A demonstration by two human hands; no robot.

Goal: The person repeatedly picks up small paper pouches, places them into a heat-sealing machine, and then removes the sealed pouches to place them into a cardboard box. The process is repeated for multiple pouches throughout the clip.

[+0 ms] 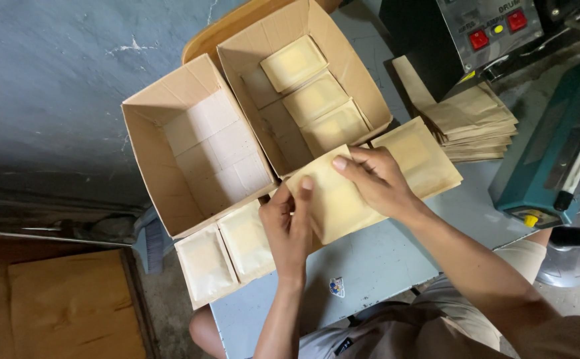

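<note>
Head cam, looking down at a grey table [376, 259] w/ a seated person's two bare arms reaching up from the bottom edge. Both hands are gripping one flat tan pouch [335, 199] just above the table, near the middle of the view. The left hand [289, 223] is pinching the pouch's left edge, fingers together and clamped on it, thumb lying on top. The right hand [376, 178] is resting on the pouch's upper right corner, fingers slightly spread and pressing down, thumb tip near the top edge. Another pouch [426, 156] is lying under and to the right of the held one, partly covered by the right hand. Above the hands an open cardboard box [250, 80] is sitting w/ three pouches lined up inside, overlapping in a row. Touching its left side, a second box [153, 153] is standing open, nothing but its pale bottom flaps showing inside. Below that box, two filled pouches [227, 256] are lying side by side at the table's left edge, just left of the left hand. At upper right a fanned stack of flat pouches [473, 119] is lying beside a teal sealer [556, 153], w/ a grey control unit [489, 30] w/ red switches behind it. Blue-grey wall to the left; brown board [70, 306] on the floor at bottom left.
</note>
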